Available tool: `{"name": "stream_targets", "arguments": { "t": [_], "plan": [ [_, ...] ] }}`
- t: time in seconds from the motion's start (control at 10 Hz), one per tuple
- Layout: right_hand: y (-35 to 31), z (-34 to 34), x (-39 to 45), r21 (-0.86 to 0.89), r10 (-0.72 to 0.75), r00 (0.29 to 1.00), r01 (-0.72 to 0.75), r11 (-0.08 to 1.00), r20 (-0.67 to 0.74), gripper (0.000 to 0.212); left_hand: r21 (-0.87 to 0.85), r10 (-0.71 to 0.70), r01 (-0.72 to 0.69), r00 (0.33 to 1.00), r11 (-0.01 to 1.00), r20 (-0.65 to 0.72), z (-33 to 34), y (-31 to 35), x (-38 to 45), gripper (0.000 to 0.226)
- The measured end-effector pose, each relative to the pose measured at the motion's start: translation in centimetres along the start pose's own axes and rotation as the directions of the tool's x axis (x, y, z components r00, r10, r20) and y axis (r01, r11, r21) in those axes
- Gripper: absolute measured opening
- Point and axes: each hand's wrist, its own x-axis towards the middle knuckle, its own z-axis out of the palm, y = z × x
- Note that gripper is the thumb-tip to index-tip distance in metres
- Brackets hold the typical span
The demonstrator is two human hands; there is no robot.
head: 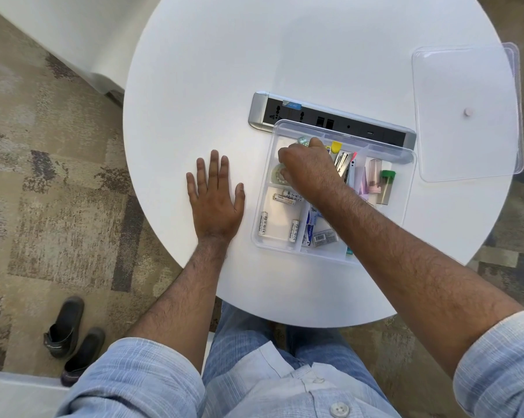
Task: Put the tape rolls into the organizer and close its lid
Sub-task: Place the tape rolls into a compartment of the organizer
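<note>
Left hand [215, 200] is just lying flat on the round white table [315, 55], fingers spread wide, right beside the clear organizer [339, 251] near the table's front edge. Right hand [307, 168] is reaching down into the organizer's far-left compartment with fingers curled over a tape roll [278, 175] sitting in there, though I can't tell if it's actually gripping it. The clear lid [466, 86] is off, lying at the table's far right edge and hanging over it a bit.
</note>
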Motion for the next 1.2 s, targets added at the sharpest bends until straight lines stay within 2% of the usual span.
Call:
{"name": "stream_targets", "arguments": {
  "t": [0.3,0.9,1.0,1.2],
  "plan": [
    [-0.4,0.2,0.3,0.007,0.022,0.999,-0.022,1.000,-0.028,0.014,-0.004,0.002,-0.002,1.000,1.000,-0.002,0.0,0.0,0.0,0.067],
    [-0.5,0.3,0.0,0.009,0.022,1.000,-0.021,1.000,-0.021,0.014,0.004,0.008,-0.008,1.000,1.000,-0.006,-0.1,0.0,0.0,0.068],
    [-0.4,0.2,0.0,0.030,0.024,0.999,-0.023,0.999,-0.022,0.015,-0.002,0.007,-0.007,1.000,1.000,-0.009,-0.1,0.0,0.0,0.068],
    [-0.2,-1.3,-0.9,0.155,0.045,0.997,-0.034,0.987,-0.070,0.035,-0.001,0.007,-0.007,1.000,1.000,-0.006,-0.1,0.0,0.0,0.068]
  ]
}}
